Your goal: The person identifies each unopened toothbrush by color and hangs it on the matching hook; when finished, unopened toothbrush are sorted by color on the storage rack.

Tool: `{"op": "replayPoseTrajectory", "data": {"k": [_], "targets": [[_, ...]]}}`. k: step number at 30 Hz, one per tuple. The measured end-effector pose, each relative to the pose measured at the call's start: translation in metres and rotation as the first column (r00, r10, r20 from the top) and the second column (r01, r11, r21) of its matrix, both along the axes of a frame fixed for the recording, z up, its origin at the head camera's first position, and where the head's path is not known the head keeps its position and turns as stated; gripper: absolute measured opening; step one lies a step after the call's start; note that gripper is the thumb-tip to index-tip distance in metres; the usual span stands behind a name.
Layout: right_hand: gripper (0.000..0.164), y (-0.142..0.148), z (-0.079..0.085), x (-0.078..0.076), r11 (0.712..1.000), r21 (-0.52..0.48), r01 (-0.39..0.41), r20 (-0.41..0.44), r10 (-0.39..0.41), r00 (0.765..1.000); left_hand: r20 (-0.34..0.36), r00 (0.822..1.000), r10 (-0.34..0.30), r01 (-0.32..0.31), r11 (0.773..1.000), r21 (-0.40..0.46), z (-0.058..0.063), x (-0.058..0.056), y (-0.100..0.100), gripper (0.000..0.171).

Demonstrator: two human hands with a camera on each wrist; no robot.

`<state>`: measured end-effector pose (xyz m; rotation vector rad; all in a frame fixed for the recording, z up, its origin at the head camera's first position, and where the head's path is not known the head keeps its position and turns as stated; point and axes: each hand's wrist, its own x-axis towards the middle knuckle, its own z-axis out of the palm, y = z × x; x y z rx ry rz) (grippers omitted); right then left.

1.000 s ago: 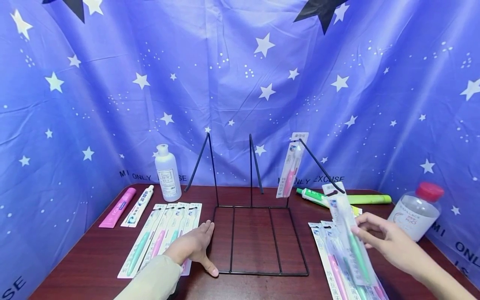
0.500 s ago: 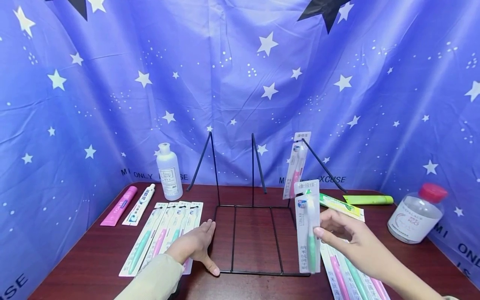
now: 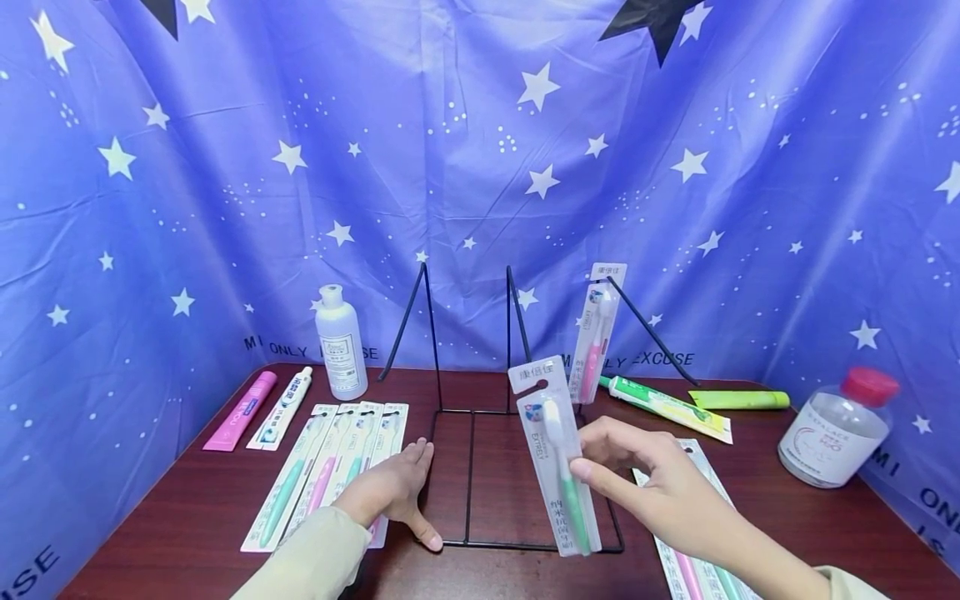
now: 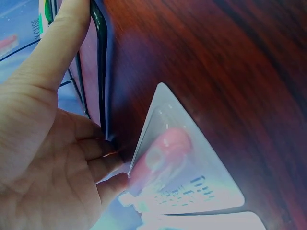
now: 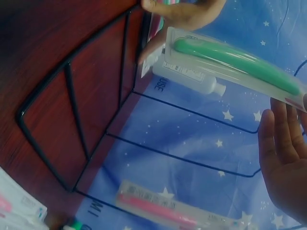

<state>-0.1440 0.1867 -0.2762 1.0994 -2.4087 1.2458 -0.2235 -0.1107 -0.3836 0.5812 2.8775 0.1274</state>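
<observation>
My right hand [image 3: 645, 479] pinches the right edge of a packaged green toothbrush [image 3: 573, 500], held tilted over the right part of a black wire rack [image 3: 470, 475]. In the right wrist view, the green handle [image 5: 240, 60] shows through its clear pack. With fingers straight and thumb spread, my left hand [image 3: 393, 496] rests against the rack's left side, its thumb at the front corner. A packaged pink toothbrush [image 3: 594, 346] hangs on the rack's right hook. The left and middle hooks carry nothing. Beside my left hand lie several packaged toothbrushes [image 3: 281, 500]; others [image 3: 686, 567] lie partly hidden under my right forearm.
At the back left stand a white bottle [image 3: 341, 350], a pink tube [image 3: 243, 412] and a white toothpaste tube [image 3: 281, 410], the tubes lying flat. Back right are a green toothpaste tube [image 3: 667, 408], a lime tube [image 3: 738, 400] and a red-lidded jar [image 3: 832, 442]. A starry curtain [image 3: 480, 167] hangs behind.
My right hand has carried the packaged green toothbrush leftward from above the right pile to over the rack, and its pack now leans left. The left hand stays at the rack.
</observation>
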Motion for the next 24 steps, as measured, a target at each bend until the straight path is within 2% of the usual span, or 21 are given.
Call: {"op": "replayPoseTrajectory", "data": {"k": [7,13,19,24], "targets": [[0.012,-0.006,-0.006,-0.008,1.000,-0.024,0.009,0.057,-0.008,0.998,0.000,1.000,-0.004,0.004,1.000,-0.001,0.000,0.000,0.001,0.129],[0.008,-0.010,-0.012,-0.021,0.996,-0.082,0.036,0.120,-0.026,0.992,-0.003,1.000,-0.004,0.004,1.000,0.001,0.001,0.000,0.001,0.129],[0.008,-0.018,-0.014,-0.045,0.986,-0.150,0.074,0.192,-0.044,0.980,-0.001,1.000,0.000,0.000,1.000,0.005,0.002,0.001,0.001,0.128],[0.016,-0.026,-0.015,-0.068,0.974,-0.175,0.145,0.255,-0.097,0.962,0.000,1.000,0.002,-0.002,1.000,0.009,0.002,0.001,0.000,0.128]]}}
